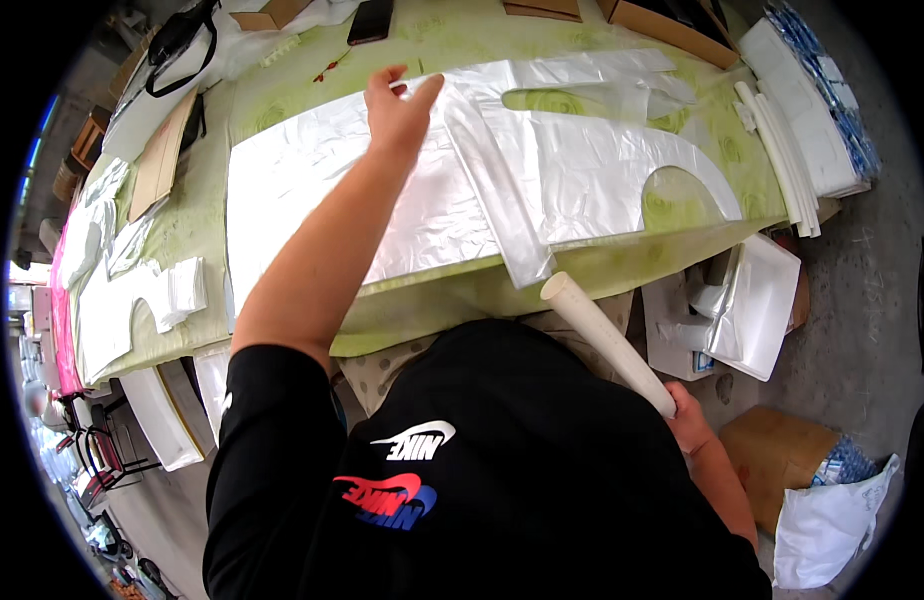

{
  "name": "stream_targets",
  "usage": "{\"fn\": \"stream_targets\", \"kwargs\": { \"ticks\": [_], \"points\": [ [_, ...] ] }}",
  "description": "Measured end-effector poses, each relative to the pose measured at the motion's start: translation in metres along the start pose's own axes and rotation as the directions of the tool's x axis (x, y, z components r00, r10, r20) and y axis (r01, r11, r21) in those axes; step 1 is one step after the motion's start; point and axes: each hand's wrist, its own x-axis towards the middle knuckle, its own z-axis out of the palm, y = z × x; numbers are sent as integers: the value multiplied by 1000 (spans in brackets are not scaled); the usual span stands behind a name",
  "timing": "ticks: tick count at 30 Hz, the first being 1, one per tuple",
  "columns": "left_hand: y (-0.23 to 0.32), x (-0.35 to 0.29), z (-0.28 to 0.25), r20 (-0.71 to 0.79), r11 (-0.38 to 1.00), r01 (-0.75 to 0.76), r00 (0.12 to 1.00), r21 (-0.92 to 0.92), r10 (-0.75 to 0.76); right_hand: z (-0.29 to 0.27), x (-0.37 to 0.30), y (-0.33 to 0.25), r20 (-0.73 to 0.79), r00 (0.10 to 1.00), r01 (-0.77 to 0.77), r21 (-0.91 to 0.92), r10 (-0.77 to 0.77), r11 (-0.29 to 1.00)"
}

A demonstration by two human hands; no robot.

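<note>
One white tube (612, 345) slanted up toward the film's near edge, its lower end closed in the right hand (690, 420), its free end just beside the overhanging tip of a folded strip (497, 190). Single-end hold, so a swing looked like the main risk: one wrist twist could have knocked the strip askew. Strip lay across the film (332, 210), which was spread out but wrinkled, with cutouts at the right. Film looked thin and slick; a tug on the strip could have shifted it all, or torn the narrow bits by the cutouts. Left hand (402, 115) was over the film's far edge, fingers half-curled and apart, nothing seen between them. Couldn't tell if it touched the film; if not, I saw nothing pinning that edge, and a draught might have lifted it. Green cover (642, 262) hung loose at the near side, so leaning in could have dragged cover and film together. Farther right, white rolls (787, 165) poked past the cover's edge; a bump might have dropped one.
</note>
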Motion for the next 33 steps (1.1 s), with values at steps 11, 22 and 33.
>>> {"fn": "stream_targets", "kwargs": {
  "ticks": [11,22,33],
  "points": [
    [21,-149,-51,917,426,-861,370,278,151,-14,42,-129,-116,892,357,-412,-437,838],
    [22,-160,-65,907,405,-857,399,319,131,15,151,-257,-66,607,352,-871,-792,342],
    [16,-165,-63,918,374,-866,388,332,83,15,157,-261,17,553,486,-818,-833,307]
  ]
}}
